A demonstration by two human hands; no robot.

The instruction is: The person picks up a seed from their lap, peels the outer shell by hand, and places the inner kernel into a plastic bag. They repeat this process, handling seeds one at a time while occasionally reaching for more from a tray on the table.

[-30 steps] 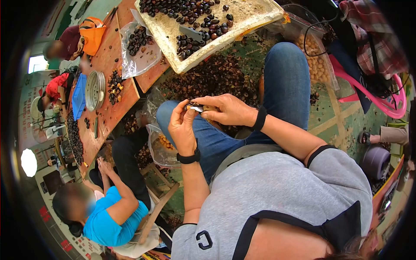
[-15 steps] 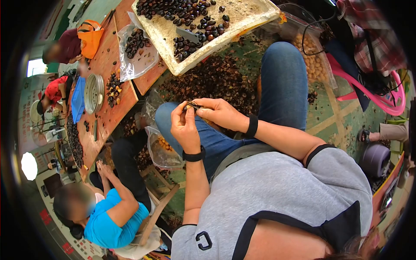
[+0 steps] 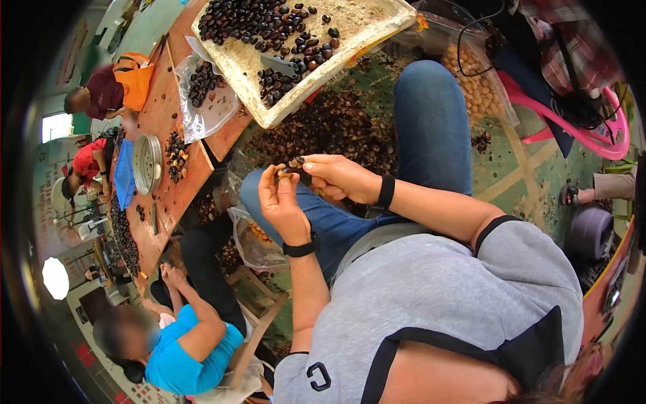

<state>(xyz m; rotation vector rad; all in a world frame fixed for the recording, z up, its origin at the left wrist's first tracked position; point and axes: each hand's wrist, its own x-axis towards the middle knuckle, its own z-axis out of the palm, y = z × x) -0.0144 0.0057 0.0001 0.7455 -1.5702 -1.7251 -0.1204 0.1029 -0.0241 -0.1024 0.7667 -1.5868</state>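
Over the knee, my left hand pinches a small nut, pale where it shows between the fingertips. Just beside it, my right hand has its thumb and fingers closed on a small dark piece, perhaps shell; its exact shape is too small to tell. The fingertips of both hands nearly meet. Beyond them, a pale tray holds many dark nuts and a grey tool. Dark shell scraps cover the floor below the tray.
A wooden table at left bears a metal bowl, a blue tray and a plastic bag. A co-worker in blue sits at lower left. At right stand a bag of pale nuts and a pink stool.
My hands have drawn slightly apart at the fingertips, with the pale nut showing more in the left. The whole view has shifted a little.
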